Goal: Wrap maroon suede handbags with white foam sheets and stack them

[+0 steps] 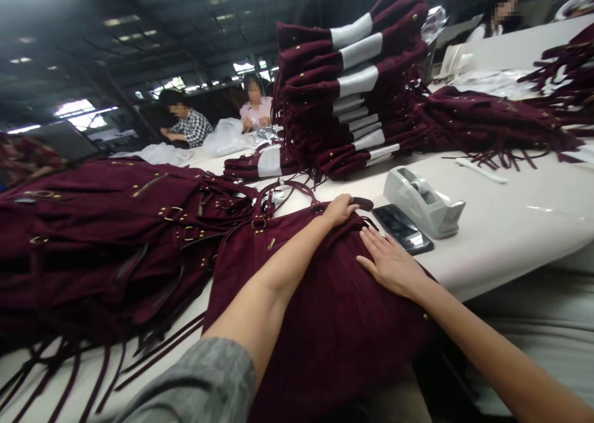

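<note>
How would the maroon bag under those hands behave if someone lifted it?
The maroon bag would probably sag and fold, since it creases near the right hand. It may feel slightly heavier near the metal buckle.

This is a factory workshop, a sewn-goods hall where fabric bags are handled in quantity. Near-identical maroon bags with brass-coloured fittings show it: a tall stack with pale bands (304, 92), a broad heap (102, 231) to the left, and a single maroon bag (334, 324) in the foreground. Long white worktables (524, 219) carry them, along with a desktop tape dispenser (417, 200) and crumpled plastic wrapping (225, 137). Farther back, a person in a checked shirt (197, 128) and others sit under a dark, high roof (153, 49) with bright windows (77, 109).
</note>
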`<state>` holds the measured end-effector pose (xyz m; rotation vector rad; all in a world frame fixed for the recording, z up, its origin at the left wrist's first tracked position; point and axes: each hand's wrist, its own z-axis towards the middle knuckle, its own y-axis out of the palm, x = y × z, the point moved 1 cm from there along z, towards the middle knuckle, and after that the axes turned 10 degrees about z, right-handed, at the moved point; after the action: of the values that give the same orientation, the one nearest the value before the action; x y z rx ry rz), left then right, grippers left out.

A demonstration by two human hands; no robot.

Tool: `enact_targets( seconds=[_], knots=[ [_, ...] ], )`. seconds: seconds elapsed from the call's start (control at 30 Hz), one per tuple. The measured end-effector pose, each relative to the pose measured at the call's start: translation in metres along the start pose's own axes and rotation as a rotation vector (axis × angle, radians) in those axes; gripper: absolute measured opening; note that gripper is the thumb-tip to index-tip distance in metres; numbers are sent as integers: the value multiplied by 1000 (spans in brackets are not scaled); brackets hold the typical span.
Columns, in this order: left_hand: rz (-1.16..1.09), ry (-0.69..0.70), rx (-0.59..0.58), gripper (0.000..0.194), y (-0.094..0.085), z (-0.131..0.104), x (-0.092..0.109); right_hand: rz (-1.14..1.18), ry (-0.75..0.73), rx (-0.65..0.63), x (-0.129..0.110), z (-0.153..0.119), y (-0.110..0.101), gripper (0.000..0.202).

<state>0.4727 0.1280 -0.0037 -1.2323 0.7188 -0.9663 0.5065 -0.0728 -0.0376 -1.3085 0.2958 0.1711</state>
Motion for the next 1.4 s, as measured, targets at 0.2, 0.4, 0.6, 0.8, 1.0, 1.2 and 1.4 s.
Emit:
enact_targets(
  seconds=[0.2, 0.4, 0.6, 0.8, 1.0, 1.2, 1.4],
  knots=[
    [-171, 54, -56, 34, -68, -78, -47, -74, 5, -54, 12, -6, 9, 70],
    [-160, -75, -113, 40, -118, -280, -65, -91, -18, -62, 11, -6, 5, 72],
    [-254, -808, 235, 40, -96, -437, -30, -117, -49, 32, 12, -10, 11, 71],
    [-184, -865, 505, 52, -58, -439, 26, -212, -46, 119, -2, -18, 16, 68],
    [-100, -847, 637, 28, -42, -413, -3, -259, 8, 137, -8, -17, 24, 63],
    [-280, -785, 601, 17, -62, -376, -60, -164, 189, -193, -9, 37, 3, 64],
    [-263, -668, 505, 19, -76, -369, -80, -86, 230, -298, -7, 62, -10, 65]
  ],
)
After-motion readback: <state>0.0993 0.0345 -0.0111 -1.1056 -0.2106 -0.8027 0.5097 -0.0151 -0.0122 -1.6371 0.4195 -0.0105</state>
